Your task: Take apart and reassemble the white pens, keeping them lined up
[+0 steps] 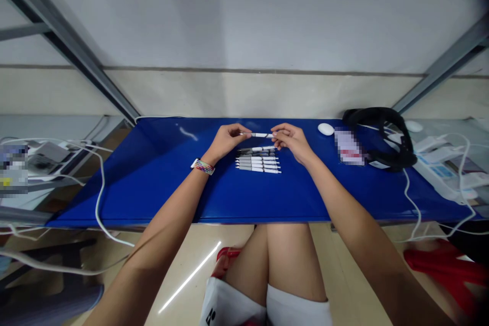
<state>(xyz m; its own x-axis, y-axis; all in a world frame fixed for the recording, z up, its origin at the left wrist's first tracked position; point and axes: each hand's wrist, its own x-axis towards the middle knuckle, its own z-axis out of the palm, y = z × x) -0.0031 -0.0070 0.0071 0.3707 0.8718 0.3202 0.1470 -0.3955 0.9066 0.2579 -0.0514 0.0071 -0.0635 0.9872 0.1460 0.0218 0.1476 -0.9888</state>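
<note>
A white pen (261, 135) is held level above the blue table (160, 173), one end pinched in my left hand (226, 140) and the other end pinched in my right hand (289, 140). Both hands have their fingers closed on it. Just below the hands, a row of several white and black pens (258, 159) lies side by side on the table. A multicoloured band sits on my left wrist.
A white mouse (326, 129) and a black strap device (385, 135) lie at the right back of the table. White cables (100, 188) hang off the left edge, more cables and white boxes (439, 168) at the right. Red stools stand below.
</note>
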